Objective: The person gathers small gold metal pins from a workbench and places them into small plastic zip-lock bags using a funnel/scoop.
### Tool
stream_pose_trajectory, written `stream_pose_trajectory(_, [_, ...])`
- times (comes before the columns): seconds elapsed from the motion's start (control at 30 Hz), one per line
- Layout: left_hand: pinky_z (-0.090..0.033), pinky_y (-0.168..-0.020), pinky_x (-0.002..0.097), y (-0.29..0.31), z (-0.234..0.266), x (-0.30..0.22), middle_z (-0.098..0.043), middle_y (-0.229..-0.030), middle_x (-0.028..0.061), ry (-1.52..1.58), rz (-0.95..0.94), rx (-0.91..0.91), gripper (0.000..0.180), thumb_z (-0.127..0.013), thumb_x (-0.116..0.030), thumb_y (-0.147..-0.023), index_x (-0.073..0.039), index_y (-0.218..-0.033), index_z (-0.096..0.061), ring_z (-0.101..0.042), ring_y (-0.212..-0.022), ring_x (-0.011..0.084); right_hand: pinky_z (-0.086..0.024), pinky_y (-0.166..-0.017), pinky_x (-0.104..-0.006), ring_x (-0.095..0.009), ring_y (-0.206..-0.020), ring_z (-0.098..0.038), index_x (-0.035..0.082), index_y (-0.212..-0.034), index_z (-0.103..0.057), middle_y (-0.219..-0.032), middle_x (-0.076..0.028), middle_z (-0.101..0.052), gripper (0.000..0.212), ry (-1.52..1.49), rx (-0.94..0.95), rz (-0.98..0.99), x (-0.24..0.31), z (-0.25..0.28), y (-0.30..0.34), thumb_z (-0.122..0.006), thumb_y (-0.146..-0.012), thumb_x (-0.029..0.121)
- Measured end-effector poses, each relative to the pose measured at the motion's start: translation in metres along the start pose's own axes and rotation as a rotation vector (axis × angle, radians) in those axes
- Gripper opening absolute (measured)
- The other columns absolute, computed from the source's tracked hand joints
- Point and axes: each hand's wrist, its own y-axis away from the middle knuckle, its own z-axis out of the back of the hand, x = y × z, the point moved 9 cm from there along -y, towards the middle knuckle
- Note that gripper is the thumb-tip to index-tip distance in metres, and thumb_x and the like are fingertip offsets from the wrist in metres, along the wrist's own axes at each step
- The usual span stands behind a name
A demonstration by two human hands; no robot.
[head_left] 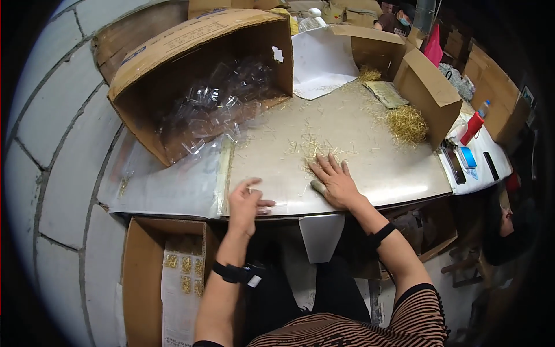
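Note:
My right hand (335, 184) lies flat on the tabletop (277, 168) with its fingers spread. Its fingertips touch a loose scatter of thin, gold-coloured, pin-like pieces (311, 146). Near the table's front edge, my left hand (247, 202) is bent with its fingers apart, and nothing shows in it. At the right of the table lies a bigger heap of the gold pieces (407, 125), beside a flat packet (386, 94). To the left, a cardboard box on its side (199, 40) holds many clear plastic cases (214, 98).
Below the table at left, an open carton (141, 277) holds several filled clear cases (186, 266). Upright cardboard (428, 87) borders the heap. A red bottle (473, 128), a blue-topped item (467, 157) and a phone (454, 165) lie at right. Another person (396, 22) sits far back.

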Motion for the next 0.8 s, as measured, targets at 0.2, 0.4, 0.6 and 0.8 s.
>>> stream_pose_trajectory(0.2, [-0.056, -0.059, 0.0294, 0.070, -0.026, 0.043, -0.056, -0.113, 0.0156, 0.161, 0.056, 0.124, 0.034, -0.043, -0.001, -0.083, 0.002, -0.116, -0.050, -0.067, -0.090, 0.0315, -0.009, -0.114, -0.0535, -0.037, -0.142, -0.007, 0.015, -0.148, -0.021, -0.155, -0.014, -0.012, 0.065, 0.043, -0.082, -0.229, -0.043, 0.010, -0.014, -0.030, -0.096, 0.052])
stream_pose_trajectory(0.4, [-0.057, -0.062, 0.0335, 0.133, 0.031, 0.148, -0.059, -0.118, 0.0215, 0.144, 0.296, 0.117, 0.029, -0.040, -0.018, -0.095, -0.002, -0.116, -0.052, -0.067, -0.093, 0.0330, -0.013, -0.114, -0.0483, -0.036, -0.142, -0.009, 0.001, -0.145, -0.020, -0.153, -0.019, -0.013, 0.069, -0.008, -0.075, -0.103, -0.037, 0.005, 0.003, -0.031, -0.097, 0.049])
stream_pose_trajectory(0.6, [-0.057, -0.068, 0.0367, 0.143, 0.027, 0.220, -0.059, -0.119, 0.0224, 0.126, 0.436, 0.085, 0.034, -0.037, -0.028, -0.099, -0.001, -0.115, -0.052, -0.067, -0.093, 0.0328, -0.020, -0.113, -0.0419, -0.037, -0.140, -0.019, -0.002, -0.142, -0.026, -0.150, -0.023, -0.021, 0.060, -0.295, -0.205, -0.064, -0.035, 0.021, 0.028, -0.043, -0.096, 0.033])
stream_pose_trajectory(0.8, [-0.058, -0.068, 0.0364, 0.136, -0.013, 0.252, -0.057, -0.118, 0.0203, 0.196, 0.461, 0.116, 0.038, -0.034, -0.029, -0.100, 0.000, -0.121, -0.047, -0.066, -0.094, 0.0329, -0.024, -0.111, -0.0449, -0.036, -0.137, -0.026, -0.003, -0.140, -0.030, -0.147, -0.024, -0.026, 0.060, -0.129, -0.277, -0.100, -0.008, 0.012, 0.052, -0.049, -0.093, 0.029])
